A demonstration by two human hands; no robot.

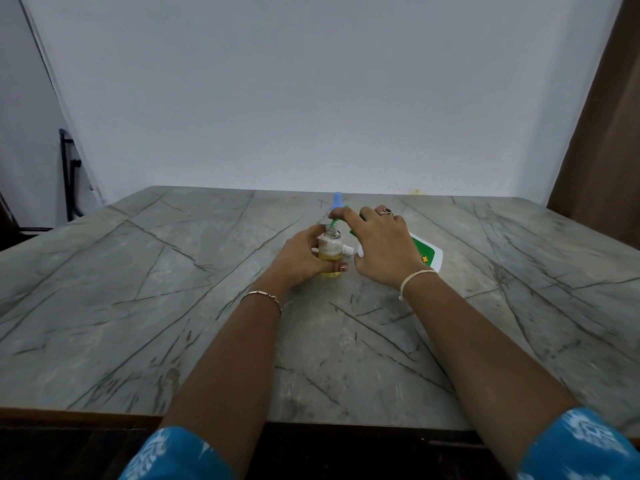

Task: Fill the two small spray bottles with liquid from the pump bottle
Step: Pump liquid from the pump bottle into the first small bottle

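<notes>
My left hand grips a small clear spray bottle standing on the table, uncapped and partly filled with yellow liquid. My right hand is curled over the top of the white pump bottle with a green label, which leans toward the small bottle. Its green nozzle sits right at the small bottle's open neck, under my forefinger. A small white spray cap shows between my hands. Behind them a blue-topped bottle pokes up, its body hidden by my hands.
The grey marble-patterned table runs wide on both sides, with its near edge just below my forearms. A pale wall stands right behind the far edge. A dark metal frame stands off the table at the left.
</notes>
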